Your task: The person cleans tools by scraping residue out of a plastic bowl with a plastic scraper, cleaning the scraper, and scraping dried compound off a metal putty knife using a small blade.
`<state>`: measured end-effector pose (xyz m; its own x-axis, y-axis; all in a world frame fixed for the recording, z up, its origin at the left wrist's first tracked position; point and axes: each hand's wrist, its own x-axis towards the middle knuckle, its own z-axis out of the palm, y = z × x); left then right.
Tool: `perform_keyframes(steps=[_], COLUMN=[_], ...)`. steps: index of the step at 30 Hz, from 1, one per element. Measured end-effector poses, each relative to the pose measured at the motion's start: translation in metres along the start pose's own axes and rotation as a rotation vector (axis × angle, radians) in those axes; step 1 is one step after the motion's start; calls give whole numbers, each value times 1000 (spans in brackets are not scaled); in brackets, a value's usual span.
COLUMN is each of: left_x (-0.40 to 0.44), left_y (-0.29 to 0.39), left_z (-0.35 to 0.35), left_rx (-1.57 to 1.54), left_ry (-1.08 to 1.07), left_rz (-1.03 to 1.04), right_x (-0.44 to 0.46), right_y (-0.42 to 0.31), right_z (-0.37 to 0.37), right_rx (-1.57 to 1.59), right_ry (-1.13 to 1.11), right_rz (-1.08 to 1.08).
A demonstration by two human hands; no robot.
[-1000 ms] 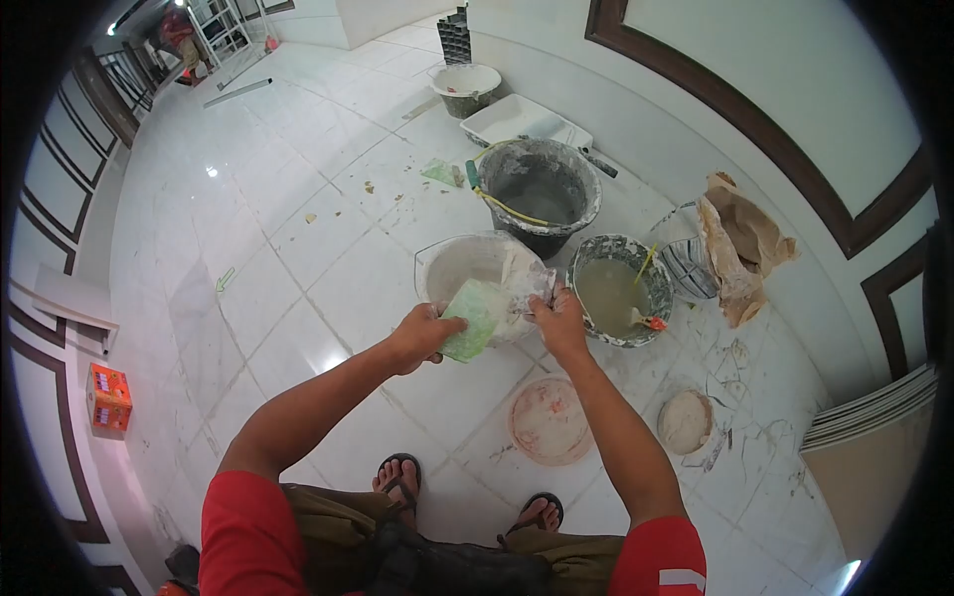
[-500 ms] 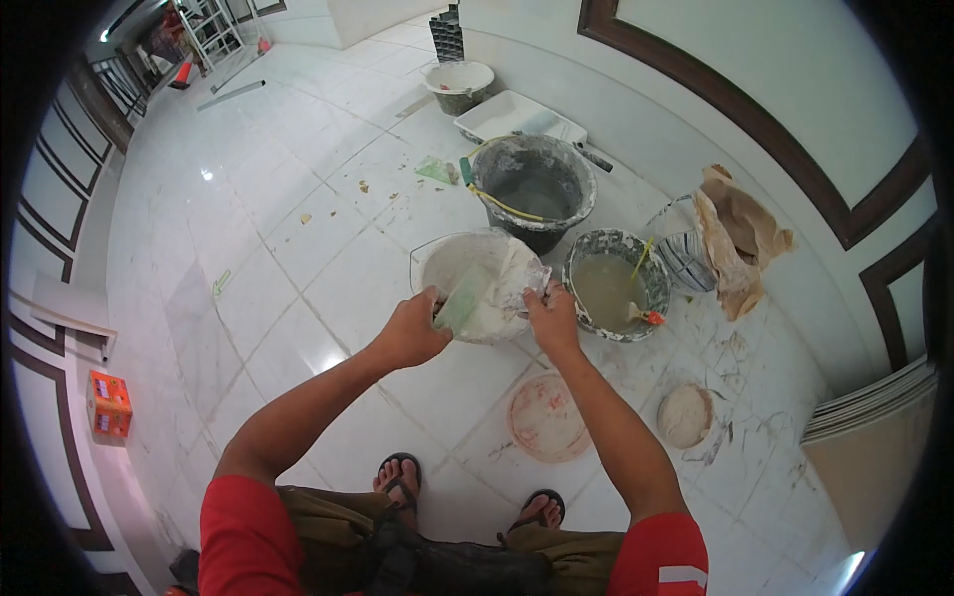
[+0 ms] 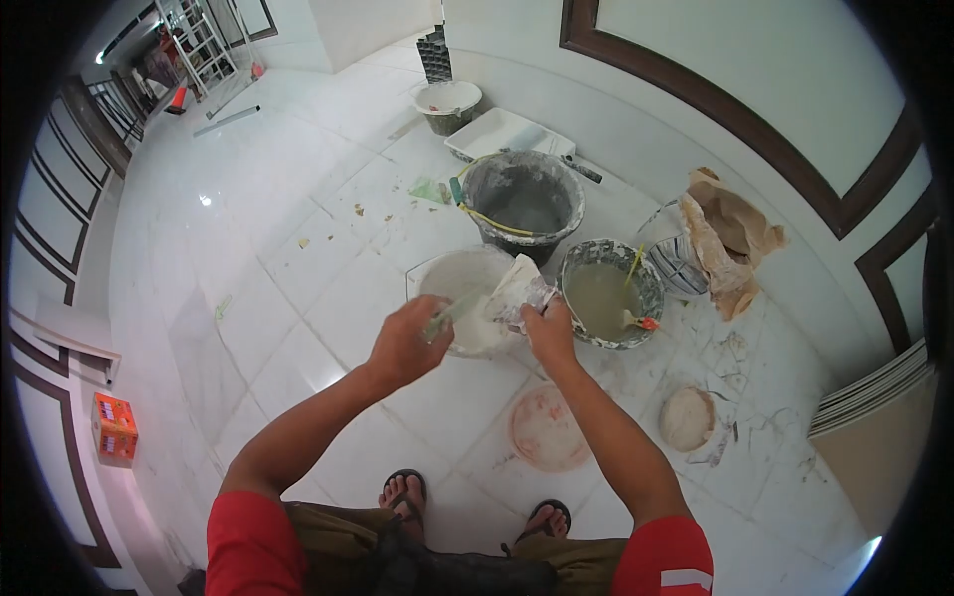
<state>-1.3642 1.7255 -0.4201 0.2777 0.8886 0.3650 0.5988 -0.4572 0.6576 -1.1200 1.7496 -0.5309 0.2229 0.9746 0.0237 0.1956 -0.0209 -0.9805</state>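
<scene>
My left hand [image 3: 405, 343] is closed on a greenish see-through plastic spreader [image 3: 454, 310], above the left side of a white bucket [image 3: 429, 283]. In my right hand [image 3: 550, 334] is a putty knife [image 3: 520, 288], its blade coated with white putty. That blade stands tilted upward over the bucket's right side, a little apart from the spreader. Pale putty lies inside the bucket; my hands and tools hide part of it. The knife's handle is mostly covered by my fingers.
Behind stands a black bucket [image 3: 477, 211]; on the right, a bucket of cloudy water [image 3: 599, 298] holds a brush [image 3: 641, 322]. Farther around are a torn paper bag [image 3: 740, 233], a roller tray [image 3: 487, 131], a pinkish lid [image 3: 549, 427] and an orange box [image 3: 115, 429].
My left hand has drawn the spreader back and turned it more edge-on. The putty knife has tipped up, showing its putty-covered blade, and the two tools are farther apart.
</scene>
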Motion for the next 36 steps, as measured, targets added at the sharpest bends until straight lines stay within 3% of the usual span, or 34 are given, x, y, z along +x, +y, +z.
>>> perform_keyframes(steps=[2,3,10,15,18,25,31,36], left_x=[-5,-7,-12,-22,-25,-37,-30,-34], left_y=[1,4,-1,4,-1,-4,-8,2], left_z=[5,3,-2,-2,2,11,6,-2], left_rx=[114,165,116,229,296,290,247,144], left_ry=[-85,-198,-320,-508,-531,-479,-440,-451], left_rz=[195,195,416,254,280,366,325,207], right_x=[-3,-6,-12,-10,-11,-15,-26,-10], right_y=[-5,-12,-30,-32,-23,-22,-39,-11], right_z=[3,5,0,-8,-6,-4,6,5], right_rx=[69,198,735,722,582,389,476,407], right_ry=[-39,-40,-97,-105,-116,-117,-188,-177], right_rz=[50,70,256,284,236,179,271,197])
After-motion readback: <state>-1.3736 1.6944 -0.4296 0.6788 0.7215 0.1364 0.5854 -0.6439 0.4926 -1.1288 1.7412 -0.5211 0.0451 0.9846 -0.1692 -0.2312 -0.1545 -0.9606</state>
